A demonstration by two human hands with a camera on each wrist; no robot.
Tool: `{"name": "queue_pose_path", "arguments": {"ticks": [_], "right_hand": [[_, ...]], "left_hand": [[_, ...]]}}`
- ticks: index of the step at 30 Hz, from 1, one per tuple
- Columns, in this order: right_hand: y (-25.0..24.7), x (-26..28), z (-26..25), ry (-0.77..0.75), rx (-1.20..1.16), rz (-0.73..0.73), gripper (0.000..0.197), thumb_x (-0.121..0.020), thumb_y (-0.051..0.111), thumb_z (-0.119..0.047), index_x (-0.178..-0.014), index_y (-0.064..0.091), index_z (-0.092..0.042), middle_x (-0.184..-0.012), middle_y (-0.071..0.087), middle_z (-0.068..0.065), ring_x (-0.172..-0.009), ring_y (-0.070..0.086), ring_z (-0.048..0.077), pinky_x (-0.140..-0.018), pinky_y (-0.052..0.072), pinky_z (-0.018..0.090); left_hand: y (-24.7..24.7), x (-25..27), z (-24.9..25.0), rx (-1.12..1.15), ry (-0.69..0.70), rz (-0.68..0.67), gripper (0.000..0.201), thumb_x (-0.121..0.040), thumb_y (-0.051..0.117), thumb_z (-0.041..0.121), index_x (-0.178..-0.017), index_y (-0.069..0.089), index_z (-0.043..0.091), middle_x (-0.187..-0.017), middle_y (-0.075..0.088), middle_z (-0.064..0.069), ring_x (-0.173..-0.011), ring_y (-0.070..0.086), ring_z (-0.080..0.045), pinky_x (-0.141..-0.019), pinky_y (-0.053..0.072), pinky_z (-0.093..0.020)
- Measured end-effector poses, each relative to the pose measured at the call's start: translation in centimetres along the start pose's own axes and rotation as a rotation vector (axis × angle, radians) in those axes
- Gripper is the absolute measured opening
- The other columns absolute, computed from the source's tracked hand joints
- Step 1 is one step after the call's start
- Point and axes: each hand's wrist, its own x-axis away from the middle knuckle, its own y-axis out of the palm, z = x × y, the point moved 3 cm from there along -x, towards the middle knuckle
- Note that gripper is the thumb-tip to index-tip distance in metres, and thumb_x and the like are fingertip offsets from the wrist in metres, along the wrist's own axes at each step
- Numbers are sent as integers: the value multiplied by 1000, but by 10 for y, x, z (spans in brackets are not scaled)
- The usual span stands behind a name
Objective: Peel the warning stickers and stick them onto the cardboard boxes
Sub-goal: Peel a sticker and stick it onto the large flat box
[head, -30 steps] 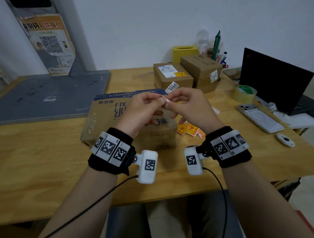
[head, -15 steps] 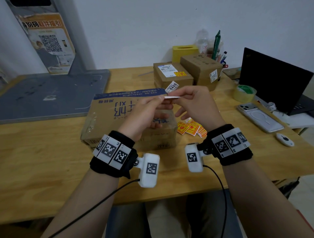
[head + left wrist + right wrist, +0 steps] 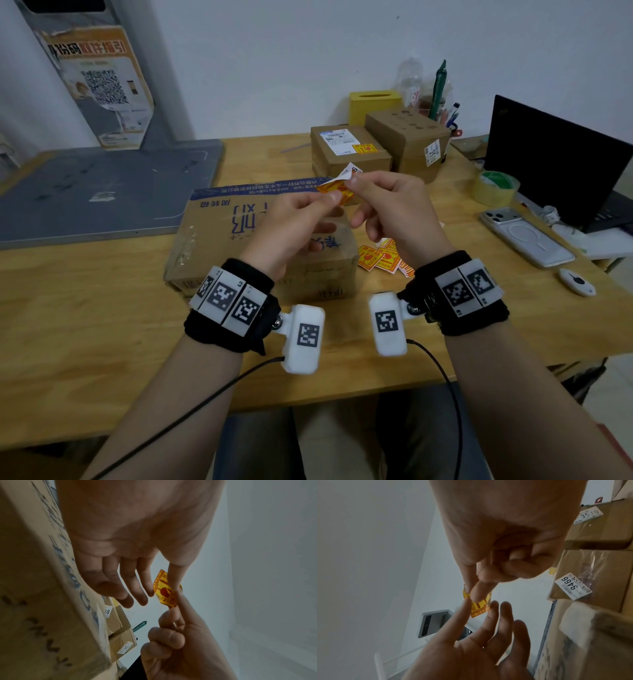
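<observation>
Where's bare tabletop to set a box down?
Bare wood left of the large flat cardboard box, below the grey board. Crowded right: loose orange stickers, white phone, tape roll.

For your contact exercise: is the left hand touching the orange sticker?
Touching. The left wrist view shows the left hand with its thumb on the sticker.

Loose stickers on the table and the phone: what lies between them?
Only bare wooden table shows between the loose sticker pile and the phone, in the head view; the right hand hovers above that pile's left side.
</observation>
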Motion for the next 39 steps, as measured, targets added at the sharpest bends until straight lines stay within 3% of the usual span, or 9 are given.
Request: {"name": "queue_pose_path", "arguments": {"ticks": [6,12,14,18,23,27,33,37,39], "right_hand": [[3,1,4,49,-63,22,12,-96,72,-30,-91,79,-21,-48,54,5,-39,35,15,-40,25,23],[1,0,5,-4,64,45,8,-91,77,-20,-93,80,-13,-48,56,-5,-36,36,7,-36,26,20],[0,-1,6,5,71,37,11,-90,79,-18,-98,79,-10,-50,59,-8,-35,39,4,-36,28,18],[3,-3,7,-2,102,31,10,-92,77,-23,-85,78,-16,-58,59,-2,-38,35,11,-38,27,21],[-7,-12,0,13,76,146,10,-98,68,-19,-93,62,-13,-85,71,0,-40,59,15,-36,38,22],[-8,-16,-3,42,227,-4,22,-88,78,-12,-94,58,-15,-83,72,5,-40,55,16,-38,38,24],[20,-6,0,75,356,-297,24,-84,82,-12,-97,63,-19,-76,63,17,-39,44,12,-39,33,23],[23,-1,-2,82,410,-339,20,-88,80,-12,-101,66,-18,-80,66,24,-42,44,13,-38,35,23],[24,0,-3,94,418,-335,21,-89,78,-12,-102,66,-22,-79,68,17,-43,43,12,-38,34,22]], "left_hand": [[-3,-4,-1,-34,40,99,10,-91,70,29,-86,75,21,-90,79,5,-79,72,-11,-56,48,-25],[-8,-2,-1,-120,-1,17,13,-92,69,22,-80,74,18,-81,76,2,-68,67,-6,-47,44,-16],[-12,-2,-2,-159,-9,10,11,-91,70,23,-83,74,18,-83,77,0,-66,67,-4,-46,43,-17],[-20,-1,-5,-178,-22,22,9,-90,71,24,-86,76,18,-78,77,5,-67,66,-6,-51,43,-21],[-31,1,-8,-17,-36,31,18,-98,60,20,-103,74,10,-91,74,-5,-73,65,-13,-57,51,-22],[-46,0,2,-79,73,141,15,-92,69,23,-106,75,22,-93,74,1,-79,67,-10,-61,50,-25],[-36,-2,14,-249,155,-11,29,-81,81,16,-109,72,20,-104,75,2,-82,68,-8,-61,51,-26],[-40,-5,6,-236,137,38,20,-84,76,7,-102,72,16,-97,75,-7,-73,69,-12,-63,55,-27],[-43,-7,2,-204,123,103,16,-85,75,6,-96,71,17,-93,75,-8,-74,70,-15,-66,56,-29]]}}
